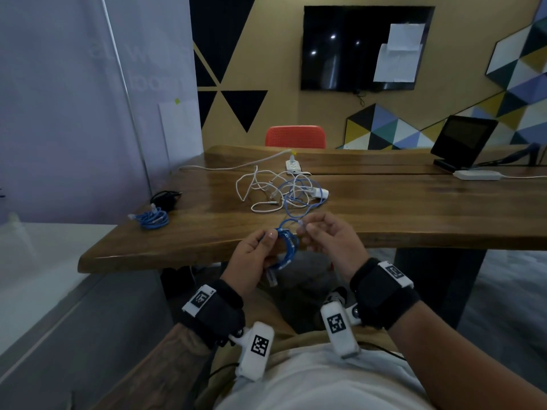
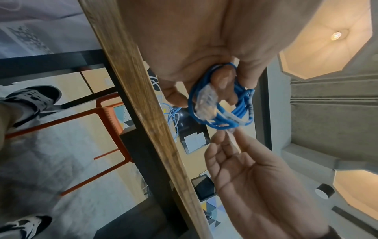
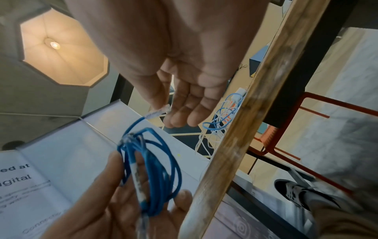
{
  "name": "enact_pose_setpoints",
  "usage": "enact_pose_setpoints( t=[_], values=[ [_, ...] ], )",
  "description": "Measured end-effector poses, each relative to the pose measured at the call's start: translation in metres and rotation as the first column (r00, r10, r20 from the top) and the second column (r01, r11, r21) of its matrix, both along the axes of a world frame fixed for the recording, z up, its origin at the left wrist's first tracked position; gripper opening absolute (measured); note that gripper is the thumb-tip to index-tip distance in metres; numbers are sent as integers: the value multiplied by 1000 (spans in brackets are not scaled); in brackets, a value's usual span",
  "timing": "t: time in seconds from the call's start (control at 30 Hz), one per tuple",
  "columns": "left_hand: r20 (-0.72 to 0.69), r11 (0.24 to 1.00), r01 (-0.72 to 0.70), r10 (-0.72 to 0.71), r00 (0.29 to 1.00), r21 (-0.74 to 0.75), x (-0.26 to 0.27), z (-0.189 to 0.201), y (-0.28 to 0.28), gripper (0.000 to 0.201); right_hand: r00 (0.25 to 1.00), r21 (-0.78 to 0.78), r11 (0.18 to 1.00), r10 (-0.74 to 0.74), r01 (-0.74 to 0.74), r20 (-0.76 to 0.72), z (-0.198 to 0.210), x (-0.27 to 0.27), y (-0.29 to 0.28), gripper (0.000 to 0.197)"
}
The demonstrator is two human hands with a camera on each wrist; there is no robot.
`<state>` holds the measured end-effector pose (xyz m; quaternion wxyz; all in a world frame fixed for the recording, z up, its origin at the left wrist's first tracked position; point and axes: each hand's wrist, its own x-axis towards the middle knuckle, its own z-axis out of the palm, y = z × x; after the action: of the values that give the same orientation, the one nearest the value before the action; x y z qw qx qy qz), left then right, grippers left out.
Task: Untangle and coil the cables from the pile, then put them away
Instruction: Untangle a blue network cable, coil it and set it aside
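My left hand (image 1: pixel 260 250) grips a small coil of blue network cable (image 1: pixel 288 247) just in front of the table's near edge. One clear plug (image 1: pixel 271 278) of that cable hangs below the hand. My right hand (image 1: pixel 313 232) pinches the other clear plug (image 1: pixel 301 224) between thumb and forefinger, right beside the coil. In the left wrist view the coil (image 2: pixel 223 113) is looped round my fingers. In the right wrist view the pinched plug (image 3: pixel 158 111) leads by a short free strand into the coil (image 3: pixel 155 169). The tangled pile (image 1: pixel 284 190) of white and blue cables lies on the table beyond my hands.
The wooden table (image 1: pixel 414 214) carries a coiled blue cable (image 1: pixel 154 218) and a black cable bundle (image 1: pixel 165 198) at the left. A white power strip (image 1: pixel 293 165), a dark screen (image 1: pixel 464 140) and a white box (image 1: pixel 476 174) sit further back. An orange chair (image 1: pixel 296 137) stands behind.
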<state>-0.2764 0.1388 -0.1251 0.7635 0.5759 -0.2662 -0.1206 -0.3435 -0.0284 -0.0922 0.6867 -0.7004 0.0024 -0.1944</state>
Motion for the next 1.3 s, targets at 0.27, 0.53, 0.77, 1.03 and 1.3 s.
enact_pose_setpoints(
  t=[0.27,0.53,0.77,1.03,1.3],
  values=[
    [-57,999,-41,39,998,-36,7,-2,3,34,997,-88,995,47,-52,-57,-12,4,6,12],
    [-63,995,20,-27,998,-98,4,4,6,24,986,-67,986,145,-150,-84,-8,3,7,18],
    [-111,990,72,-86,990,-124,-7,16,4,32,963,135,966,239,-223,-121,-8,1,9,11],
    [-85,991,70,-79,993,-112,-7,14,2,39,947,196,944,293,-264,-135,-1,-6,13,15],
    [19,995,-79,80,997,-56,2,9,9,22,980,-42,988,143,-150,-142,-7,-1,10,11]
  ],
)
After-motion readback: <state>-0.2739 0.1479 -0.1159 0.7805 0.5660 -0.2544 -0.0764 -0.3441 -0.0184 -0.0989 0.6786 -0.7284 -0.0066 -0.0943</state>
